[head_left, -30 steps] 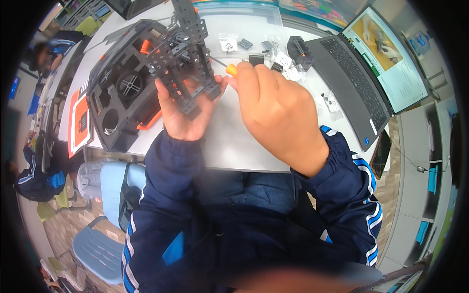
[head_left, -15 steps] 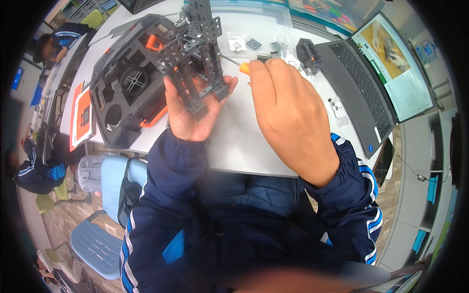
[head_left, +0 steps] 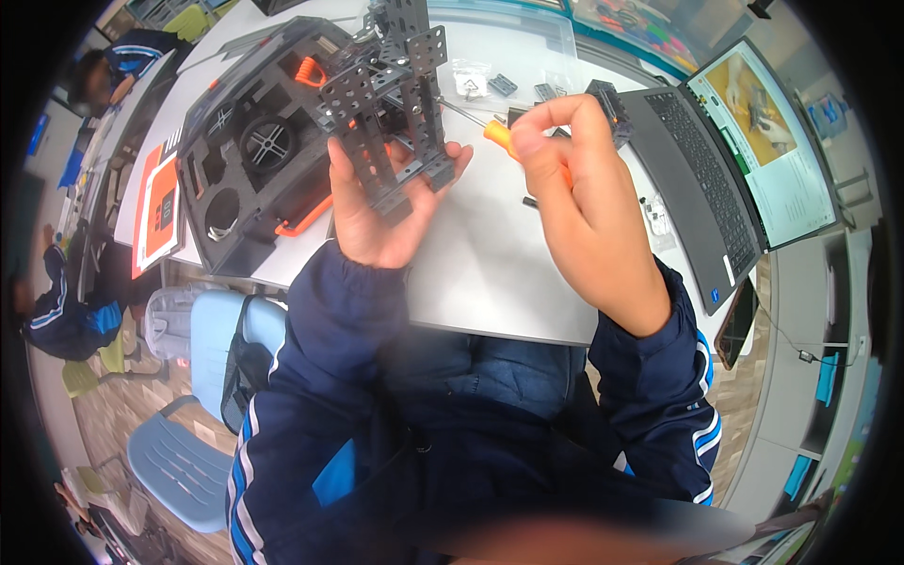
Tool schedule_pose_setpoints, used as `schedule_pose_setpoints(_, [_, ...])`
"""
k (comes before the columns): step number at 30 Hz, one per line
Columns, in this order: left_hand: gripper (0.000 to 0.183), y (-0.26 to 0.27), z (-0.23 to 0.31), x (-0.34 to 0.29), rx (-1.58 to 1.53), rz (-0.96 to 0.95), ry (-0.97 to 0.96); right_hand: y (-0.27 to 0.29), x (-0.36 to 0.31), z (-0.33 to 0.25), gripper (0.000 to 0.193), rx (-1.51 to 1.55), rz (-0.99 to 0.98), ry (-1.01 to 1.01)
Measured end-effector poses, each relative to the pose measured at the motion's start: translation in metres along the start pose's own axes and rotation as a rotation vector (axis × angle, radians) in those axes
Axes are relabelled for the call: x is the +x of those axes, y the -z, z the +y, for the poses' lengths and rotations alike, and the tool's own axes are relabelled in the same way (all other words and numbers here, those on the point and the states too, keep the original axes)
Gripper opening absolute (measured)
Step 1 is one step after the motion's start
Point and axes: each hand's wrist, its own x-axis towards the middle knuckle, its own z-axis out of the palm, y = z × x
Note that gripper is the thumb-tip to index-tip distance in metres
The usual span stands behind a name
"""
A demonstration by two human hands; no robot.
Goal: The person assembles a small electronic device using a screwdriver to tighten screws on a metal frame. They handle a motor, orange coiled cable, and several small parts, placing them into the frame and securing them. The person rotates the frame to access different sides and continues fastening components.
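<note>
My left hand grips a dark frame of perforated metal parts from below, thumb and fingers on its lower sides. The frame stands tilted above the white table. In my right hand is a screwdriver with a yellow-orange handle, pinched between thumb and fingers. Its thin shaft points left, and the tip reaches the frame's right upright near a small screw. Whether the tip sits in a screw head is too small to tell.
An open black case with foam cutouts and a wheel lies at the left. Small plastic parts bags and grey pieces lie beyond my hands. An open laptop stands at the right. Behind the case's left side sits a person.
My right hand has turned and shifted slightly right, its thumb now in view on the screwdriver, and more of the handle shows. The frame and my left hand appear slightly farther right.
</note>
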Motion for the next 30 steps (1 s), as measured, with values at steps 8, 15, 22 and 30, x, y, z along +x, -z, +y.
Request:
schedule_pose_setpoints(8, [0.097,0.005,0.0,0.0,0.042,0.009,0.023,-0.004,-0.011,-0.008,0.022,-0.747,0.012,0.324])
schedule_pose_setpoints(15, [0.095,0.003,-0.002,-0.001,-0.01,0.035,-0.001,-0.002,-0.004,-0.006,0.016,-0.82,0.158,0.462])
schedule_pose_setpoints(22, [0.092,0.002,-0.002,0.0,0.028,0.023,-0.003,0.007,0.001,-0.003,0.023,-0.212,-0.098,0.011])
schedule_pose_setpoints(30, [0.092,0.005,-0.002,0.002,0.023,-0.03,0.004,-0.001,-0.011,0.002,0.03,-0.549,-0.043,0.284])
